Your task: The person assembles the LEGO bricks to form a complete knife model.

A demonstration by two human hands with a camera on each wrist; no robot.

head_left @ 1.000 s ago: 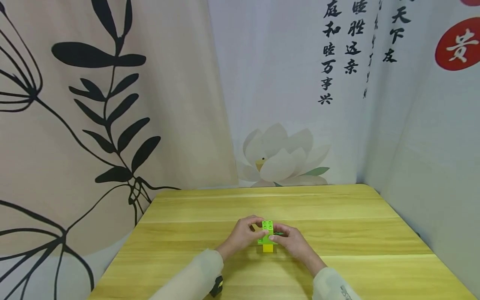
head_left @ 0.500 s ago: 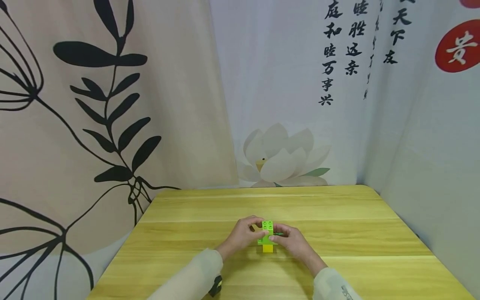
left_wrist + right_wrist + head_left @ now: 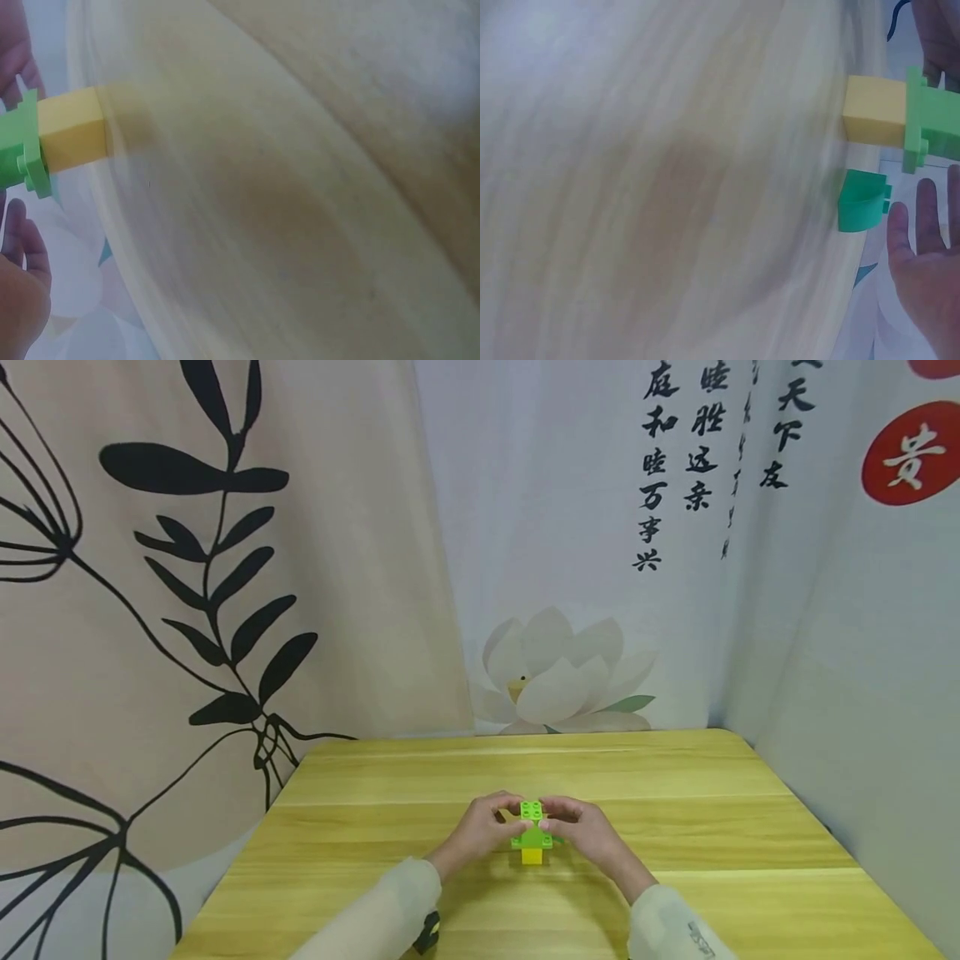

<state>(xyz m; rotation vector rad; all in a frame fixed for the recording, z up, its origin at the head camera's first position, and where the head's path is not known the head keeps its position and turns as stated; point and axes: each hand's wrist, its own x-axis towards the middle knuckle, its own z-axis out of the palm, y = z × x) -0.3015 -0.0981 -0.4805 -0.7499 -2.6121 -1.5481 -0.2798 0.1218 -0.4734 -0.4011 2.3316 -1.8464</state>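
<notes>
The left hand (image 3: 478,832) and right hand (image 3: 588,832), each partly curled, seem to pinch the green bricks (image 3: 532,837) from opposite sides, far-side contact being hidden, so even pressure would best hold them square on the yellow brick (image 3: 532,857) standing on the table (image 3: 720,827).

Left forearm in long cream fabric sleeve (image 3: 375,914) and right forearm in matching cream sleeve (image 3: 675,927) angle inward, wrists bare. Bare left hand (image 3: 482,828), bare right hand (image 3: 588,837) face each other, near but apart, thumbs and index fingers pinching. Right wrist view: right hand's visible fingers (image 3: 928,221) fairly straight, spread. Left wrist view: hand partly cropped.
</notes>
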